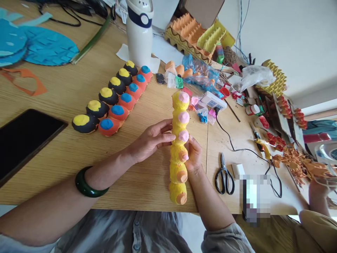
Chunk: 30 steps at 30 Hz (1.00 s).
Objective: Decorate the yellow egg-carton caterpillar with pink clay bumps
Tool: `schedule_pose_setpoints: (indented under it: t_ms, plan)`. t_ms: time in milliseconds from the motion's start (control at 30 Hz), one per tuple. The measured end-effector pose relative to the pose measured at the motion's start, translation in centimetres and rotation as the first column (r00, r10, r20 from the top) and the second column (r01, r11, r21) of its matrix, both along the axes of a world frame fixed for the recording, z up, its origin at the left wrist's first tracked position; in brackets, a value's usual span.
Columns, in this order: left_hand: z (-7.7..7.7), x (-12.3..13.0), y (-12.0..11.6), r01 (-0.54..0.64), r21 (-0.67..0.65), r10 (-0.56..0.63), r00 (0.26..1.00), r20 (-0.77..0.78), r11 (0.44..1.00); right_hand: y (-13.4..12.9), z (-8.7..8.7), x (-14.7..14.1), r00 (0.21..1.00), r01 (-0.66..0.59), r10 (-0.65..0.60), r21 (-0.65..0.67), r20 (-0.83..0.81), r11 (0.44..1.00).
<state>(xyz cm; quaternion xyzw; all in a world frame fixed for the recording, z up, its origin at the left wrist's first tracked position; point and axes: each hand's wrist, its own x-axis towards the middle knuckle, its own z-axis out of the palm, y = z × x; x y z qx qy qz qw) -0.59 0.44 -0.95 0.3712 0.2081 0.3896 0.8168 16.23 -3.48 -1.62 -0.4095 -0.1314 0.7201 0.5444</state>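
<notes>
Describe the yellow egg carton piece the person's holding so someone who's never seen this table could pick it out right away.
On the wooden table, find the person's left hand and right hand near the front edge. Between them is a long strip of egg carton cups, painted yellow with pink and orange tips. Unlike the black strip with yellow tops and the orange strip with blue tops, it's held in the hands.

Yellow egg-carton strip (178,165) w/ pink/orange tips; black strip (103,111), yellow dots; orange strip (126,108), blue dots.

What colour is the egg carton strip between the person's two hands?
The egg carton strip is yellow, with pink and orange tips; best seen in the head view.
</notes>
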Motion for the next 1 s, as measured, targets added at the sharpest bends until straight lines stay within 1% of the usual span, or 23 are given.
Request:
schedule_pose_setpoints:
  t_ms: [167, 333, 433, 567, 667, 767, 1000]
  plan:
    - [-0.31, 0.18, 0.14, -0.022, 0.063, 0.023, 1.000, -0.019, 0.998, 0.01, 0.16, -0.18, 0.999, 0.031, -0.032, 0.027, 0.035, 0.999]
    - [-0.35, 0.48, 0.02, -0.078, 0.070, 0.083, 0.993, -0.082, 0.995, -0.03, 0.21, -0.27, 0.994, 0.042, -0.045, 0.034, 0.098, 0.999]
    - [-0.18, 0.46, -0.10, -0.086, 0.076, 0.093, 0.992, -0.089, 0.993, -0.04, 0.19, -0.23, 0.992, 0.041, -0.044, 0.023, 0.114, 0.999]
    - [-0.17, 0.34, -0.09, -0.070, 0.082, 0.076, 0.995, -0.066, 0.994, -0.09, 0.30, -0.18, 0.994, 0.024, -0.027, 0.024, 0.106, 0.999]
    - [-0.32, 0.30, -0.02, -0.055, 0.060, 0.059, 0.997, -0.056, 0.997, -0.17, 0.46, -0.19, 0.993, 0.024, -0.027, 0.025, 0.115, 0.999]
    - [-0.38, 0.28, 0.02, -0.061, 0.057, 0.064, 0.996, -0.059, 0.997, -0.21, 0.54, -0.21, 0.992, 0.019, -0.022, 0.026, 0.120, 0.999]
    - [0.02, 0.09, -0.04, -0.013, 0.058, 0.013, 1.000, -0.011, 0.998, -0.07, 0.15, -0.12, 0.988, 0.065, -0.067, 0.020, 0.136, 0.998]
